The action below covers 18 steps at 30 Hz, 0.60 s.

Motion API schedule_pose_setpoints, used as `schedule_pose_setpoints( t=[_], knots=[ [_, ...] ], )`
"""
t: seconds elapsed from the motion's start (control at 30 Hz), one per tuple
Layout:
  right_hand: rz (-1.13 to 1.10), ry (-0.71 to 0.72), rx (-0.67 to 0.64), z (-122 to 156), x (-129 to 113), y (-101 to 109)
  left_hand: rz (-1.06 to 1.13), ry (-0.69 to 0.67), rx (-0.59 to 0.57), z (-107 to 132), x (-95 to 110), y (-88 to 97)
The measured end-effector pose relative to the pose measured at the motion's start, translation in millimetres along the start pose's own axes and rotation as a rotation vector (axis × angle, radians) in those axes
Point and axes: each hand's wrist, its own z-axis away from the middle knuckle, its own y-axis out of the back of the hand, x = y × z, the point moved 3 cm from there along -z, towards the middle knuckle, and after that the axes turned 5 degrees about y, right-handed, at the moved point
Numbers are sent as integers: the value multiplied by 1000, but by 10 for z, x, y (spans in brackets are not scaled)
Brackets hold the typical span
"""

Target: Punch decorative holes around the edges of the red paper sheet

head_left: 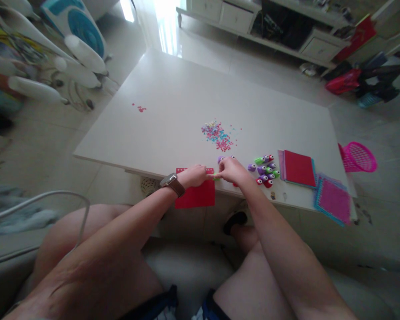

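Note:
A red sheet [195,198] with a row of small holes along its far edge hangs partly over the table's near edge. My left hand [196,175], wearing a wristwatch, is closed over the sheet's upper part, its fingertips reaching toward the right corner. At that corner my right hand [230,170] pinches a small green craft punch [216,177], mostly covered by the fingers. Just beyond the right hand lies a purple punch [221,158]. A red piece [235,184] shows partly under the right wrist.
Several coloured punches [268,170] cluster right of my hand. Beyond them lie a stack of coloured sheets [299,168] and a purple-pink stack with holed edges [335,200]. Tiny confetti [219,134] is spread mid-table, with red bits [141,109] farther left. A pink basket [362,157] stands past the right edge.

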Motion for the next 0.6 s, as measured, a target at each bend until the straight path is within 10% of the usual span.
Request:
schedule_pose_setpoints(
  t=[0.6],
  knots=[
    [165,64,145,166,177,6,-262,-51,36,609,423,-28]
  ],
)
